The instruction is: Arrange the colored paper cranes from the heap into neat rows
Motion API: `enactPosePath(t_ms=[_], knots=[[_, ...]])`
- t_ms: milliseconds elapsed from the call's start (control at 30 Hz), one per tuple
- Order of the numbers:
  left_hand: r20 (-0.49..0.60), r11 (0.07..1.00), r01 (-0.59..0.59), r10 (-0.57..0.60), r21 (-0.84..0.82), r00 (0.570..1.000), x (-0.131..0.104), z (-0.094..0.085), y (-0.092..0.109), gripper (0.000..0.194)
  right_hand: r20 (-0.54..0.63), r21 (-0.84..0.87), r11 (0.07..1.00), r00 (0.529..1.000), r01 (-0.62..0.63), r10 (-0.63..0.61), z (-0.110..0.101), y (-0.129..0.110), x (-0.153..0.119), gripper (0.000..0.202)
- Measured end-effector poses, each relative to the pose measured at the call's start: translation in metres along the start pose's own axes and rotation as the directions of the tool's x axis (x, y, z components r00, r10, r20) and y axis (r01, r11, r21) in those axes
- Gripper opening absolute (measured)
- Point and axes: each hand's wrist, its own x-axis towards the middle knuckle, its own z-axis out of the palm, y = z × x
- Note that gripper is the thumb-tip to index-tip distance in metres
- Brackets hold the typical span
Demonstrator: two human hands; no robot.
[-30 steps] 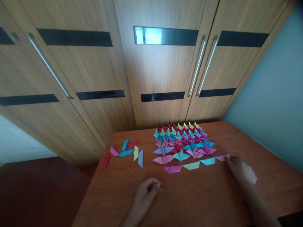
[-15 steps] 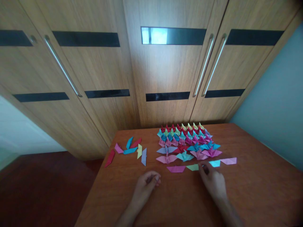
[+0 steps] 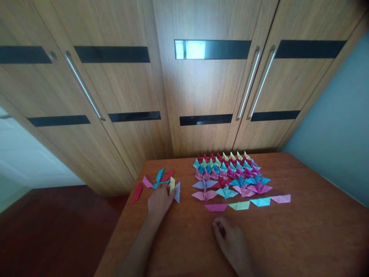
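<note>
My left hand (image 3: 160, 201) is over the loose folded papers at the left, its fingertips at the yellow piece (image 3: 172, 185) and beside the lavender piece (image 3: 177, 192). Whether it grips one of them is unclear. Above it lie blue (image 3: 160, 175), red and pink pieces. My right hand (image 3: 227, 236), fingers curled together and nothing seen in them, rests in front of a row of flat folded papers: magenta (image 3: 216, 208), light green (image 3: 239, 206), cyan (image 3: 260, 202) and pink (image 3: 281, 199). Behind that row, several paper cranes with spread wings (image 3: 204, 195) stand in front of tightly packed ones.
The brown wooden table (image 3: 317, 231) has its left edge near the loose papers. A wooden wardrobe (image 3: 201, 92) with metal handles stands behind it, and a blue wall (image 3: 340, 123) rises at the right.
My left hand has moved left and forward to the loose papers. My right hand has left the row of flat pieces and come back toward me and leftward. The view has shifted slightly.
</note>
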Motion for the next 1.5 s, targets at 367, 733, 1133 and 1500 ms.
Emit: enactPosePath(t_ms=[367, 733, 1133, 1500], knots=[[0.036, 0.998, 0.012, -0.014, 0.054, 0.999, 0.001, 0.005, 0.001, 0.027, 0.005, 0.016, 1.0, 1.0, -0.005, 0.005, -0.003, -0.002, 0.001, 0.022], [-0.106, 0.999, 0.009, -0.014, -0.045, 0.994, -0.002, -0.001, -0.016, 0.031, -0.023, 0.038, 0.999, 1.0, 0.016, -0.015, -0.001, 0.0, 0.001, 0.023], [-0.047, 0.674, -0.207, 0.247, -0.709, 0.968, -0.068, 0.003, 0.023, 0.026, 0.023, 0.47, 0.877, 0.994, -0.103, 0.104, -0.012, -0.016, 0.009, 0.034], [0.239, 0.419, 0.084, 0.333, -0.904, 0.912, -0.103, 0.035, 0.047, 0.022, 0.029, 0.541, 0.827, 0.986, -0.155, 0.166, -0.006, -0.017, 0.007, 0.031]])
